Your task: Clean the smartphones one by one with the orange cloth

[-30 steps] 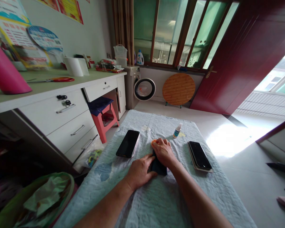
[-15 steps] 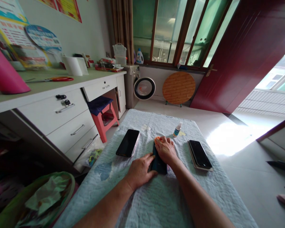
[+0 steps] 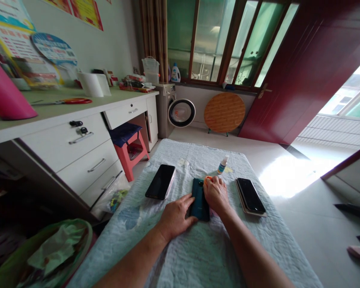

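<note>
A dark teal phone (image 3: 200, 200) lies back side up on the cloth in front of me, its camera end pointing away. My left hand (image 3: 175, 218) braces it, fingers along its left edge and thumb at its lower corner. An orange cloth (image 3: 208, 179) is bunched under the curled fingers of my right hand (image 3: 217, 194), at the phone's upper right edge. Most of the cloth is hidden by the hand. A small spray bottle (image 3: 223, 165) stands beyond that hand. Two more phones lie screen up, one on the left (image 3: 161, 182) and one on the right (image 3: 251, 195).
A pale blue quilted cover (image 3: 186, 256) lies over the surface under the phones. Along the left runs a white desk (image 3: 78, 132) with scissors (image 3: 66, 101) and a paper roll (image 3: 91, 85). A red stool (image 3: 132, 154) and a waste bin (image 3: 88, 240) stand near it.
My right hand has slid rightward with the orange cloth, from across the phone's top to its right edge, uncovering more of the phone's back. My left hand stays in place.
</note>
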